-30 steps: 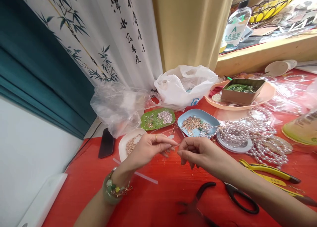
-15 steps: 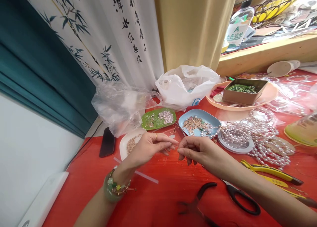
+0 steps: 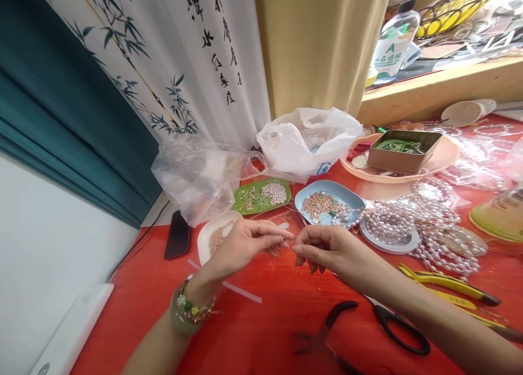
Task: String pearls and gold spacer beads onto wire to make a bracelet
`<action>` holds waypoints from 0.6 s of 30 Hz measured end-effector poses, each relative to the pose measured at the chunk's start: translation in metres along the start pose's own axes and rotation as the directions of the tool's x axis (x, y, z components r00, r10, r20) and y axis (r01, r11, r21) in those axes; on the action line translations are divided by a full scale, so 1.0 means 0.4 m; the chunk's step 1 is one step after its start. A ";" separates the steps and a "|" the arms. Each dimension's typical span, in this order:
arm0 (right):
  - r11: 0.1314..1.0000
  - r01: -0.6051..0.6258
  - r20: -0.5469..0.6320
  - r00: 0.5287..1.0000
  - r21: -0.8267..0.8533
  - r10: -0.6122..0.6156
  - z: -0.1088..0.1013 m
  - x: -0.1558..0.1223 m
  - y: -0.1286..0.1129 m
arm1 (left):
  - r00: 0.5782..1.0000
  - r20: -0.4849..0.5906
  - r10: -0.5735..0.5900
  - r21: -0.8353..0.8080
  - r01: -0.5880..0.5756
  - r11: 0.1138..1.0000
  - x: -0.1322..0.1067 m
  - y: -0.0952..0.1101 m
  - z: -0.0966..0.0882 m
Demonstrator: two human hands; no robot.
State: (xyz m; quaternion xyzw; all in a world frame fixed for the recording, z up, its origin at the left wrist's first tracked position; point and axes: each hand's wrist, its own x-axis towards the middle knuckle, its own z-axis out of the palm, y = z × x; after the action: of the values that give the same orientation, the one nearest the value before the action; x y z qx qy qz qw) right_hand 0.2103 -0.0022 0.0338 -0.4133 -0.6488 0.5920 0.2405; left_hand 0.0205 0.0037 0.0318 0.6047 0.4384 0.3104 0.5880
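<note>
My left hand (image 3: 255,241) and my right hand (image 3: 318,247) meet almost fingertip to fingertip above the red tabletop (image 3: 261,331). The left thumb and fingers pinch together on something too small to make out. My right thumb also presses against its fingers, and whatever it holds is hidden. Behind the left hand is a white dish (image 3: 204,237) with small gold beads (image 3: 217,239). Just beyond the hands lie a green dish (image 3: 257,207) with pink and green beads and a blue dish (image 3: 351,203) with gold beads (image 3: 321,205).
Strings of pearl beads (image 3: 439,230) spread at the right beside yellow-handled pliers (image 3: 449,281). Black-handled scissors (image 3: 402,331) and blurred black-handled pliers (image 3: 321,339) lie near me. A phone (image 3: 177,235) rests at the left. Plastic bags (image 3: 306,140) and a tin (image 3: 396,159) stand behind.
</note>
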 end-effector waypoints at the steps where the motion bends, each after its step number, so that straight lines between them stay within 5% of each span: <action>1: 1.000 0.002 0.003 1.000 0.005 -0.002 0.000 0.001 0.001 | 1.000 -0.007 -0.002 0.008 0.002 1.000 0.000 0.000 0.000; 18: 0.996 0.042 0.007 0.999 0.082 -0.043 0.000 0.007 0.017 | 1.000 -0.014 0.015 0.064 -0.014 0.998 0.002 -0.006 0.000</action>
State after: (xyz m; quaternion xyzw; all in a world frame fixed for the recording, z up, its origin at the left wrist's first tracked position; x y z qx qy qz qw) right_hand 0.2102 -0.0002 0.0266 -0.3866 -0.6337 0.6145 0.2669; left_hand 0.0202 0.0043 0.0295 0.6240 0.4479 0.3051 0.5629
